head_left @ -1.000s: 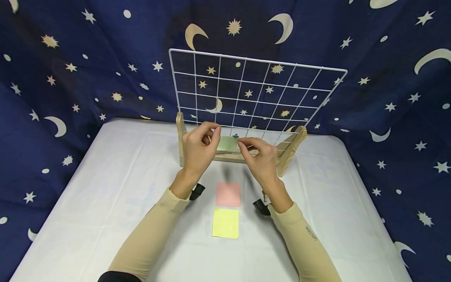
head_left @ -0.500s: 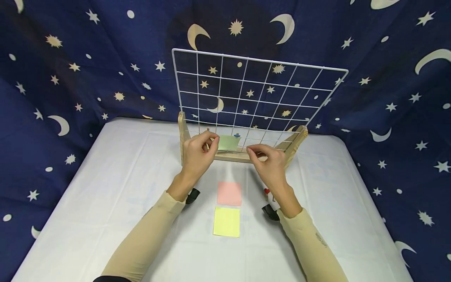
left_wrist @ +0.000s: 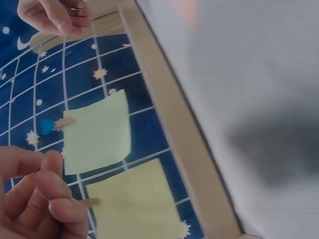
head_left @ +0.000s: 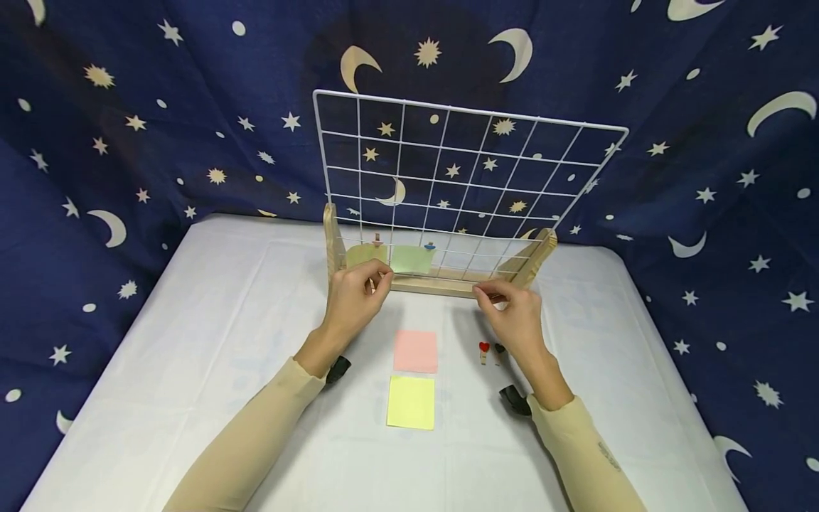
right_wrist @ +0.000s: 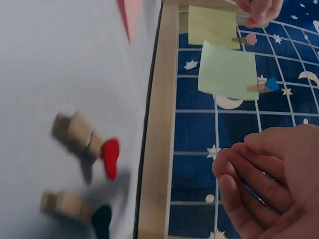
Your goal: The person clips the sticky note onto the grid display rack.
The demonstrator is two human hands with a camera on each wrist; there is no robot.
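Both hands empty, fingers loosely curled: left hand [head_left: 354, 295] near the hung notes, right hand [head_left: 514, 311] near the stand's right end. One white wire grid [head_left: 449, 109] on one pale wooden stand [head_left: 441, 286]. Two square paper notes clipped up, one clip each: pale green note [head_left: 412, 260] with blue-heart wooden clip [right_wrist: 271, 83], dull yellow note [right_wrist: 212, 26] with pink-heart wooden clip [right_wrist: 250, 39]. On the white cloth, two notes: pink paper square [head_left: 416, 351], bright yellow paper square [head_left: 411, 403]. Two loose wooden clips: red-heart [head_left: 483, 353], dark-heart [head_left: 499, 350].

Right hand [head_left: 515, 313] drawn away right of green note [head_left: 414, 260] — red heart clip [head_left: 483, 353], dark heart clip [head_left: 499, 350] below right uncovered. Left hand [head_left: 355, 295] lowered, below left — yellowish note [head_left: 365, 253] left of green note revealed.
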